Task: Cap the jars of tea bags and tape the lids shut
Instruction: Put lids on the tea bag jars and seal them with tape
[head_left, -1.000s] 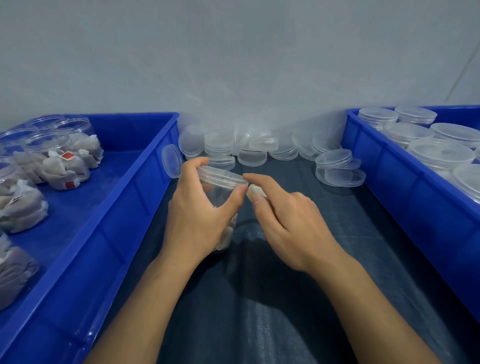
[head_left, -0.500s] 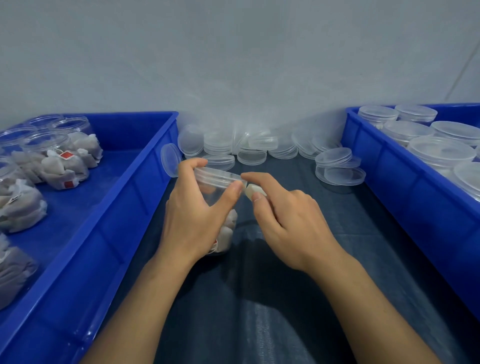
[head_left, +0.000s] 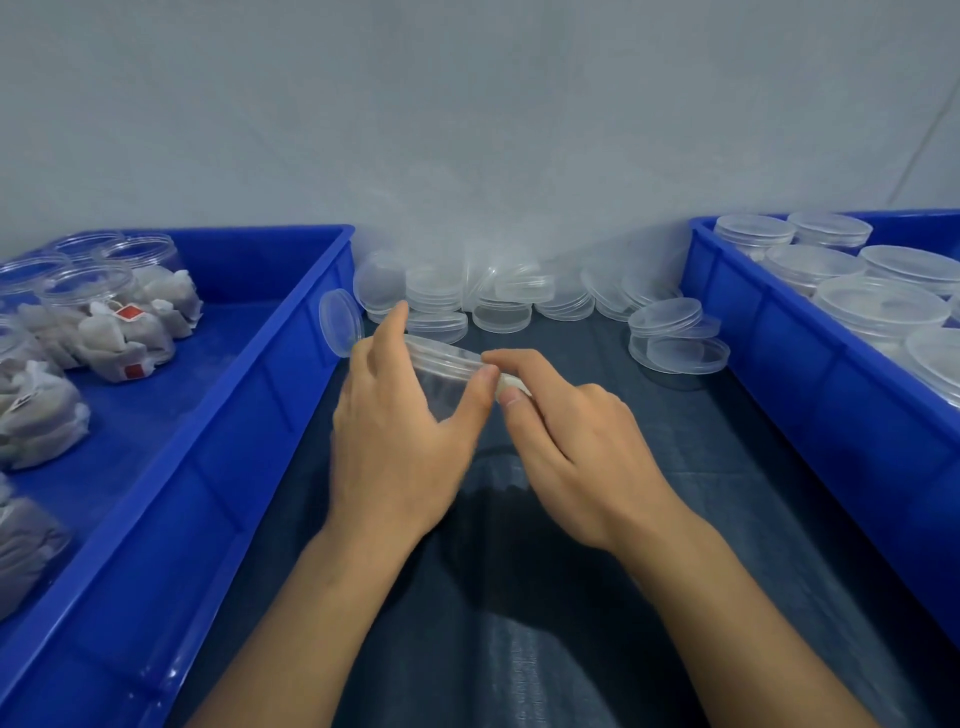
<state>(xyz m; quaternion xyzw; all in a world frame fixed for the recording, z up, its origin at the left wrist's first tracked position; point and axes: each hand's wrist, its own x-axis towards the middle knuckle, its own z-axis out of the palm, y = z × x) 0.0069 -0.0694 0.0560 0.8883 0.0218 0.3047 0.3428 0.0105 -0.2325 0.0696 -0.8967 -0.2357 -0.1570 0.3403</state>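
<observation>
My left hand (head_left: 400, 441) grips a clear plastic jar (head_left: 447, 384) with a clear lid (head_left: 441, 356) on top, held just above the dark table mat and tilted slightly. My right hand (head_left: 566, 441) pinches a small pale piece, apparently tape (head_left: 511, 385), against the lid's right edge with thumb and forefinger. The jar's lower part is hidden behind my left hand. Several loose clear lids (head_left: 498, 306) lie along the wall behind.
A blue bin (head_left: 249, 415) on the left holds several uncapped jars of tea bags (head_left: 114, 322). A blue bin (head_left: 810, 374) on the right holds several capped jars (head_left: 878, 306). Two lids (head_left: 675, 343) lie near the right bin. A dark mat (head_left: 545, 623) covers the table between the bins.
The jar has lifted slightly and tilted in my left hand. My right hand stays at the lid's right edge, pinching the pale piece.
</observation>
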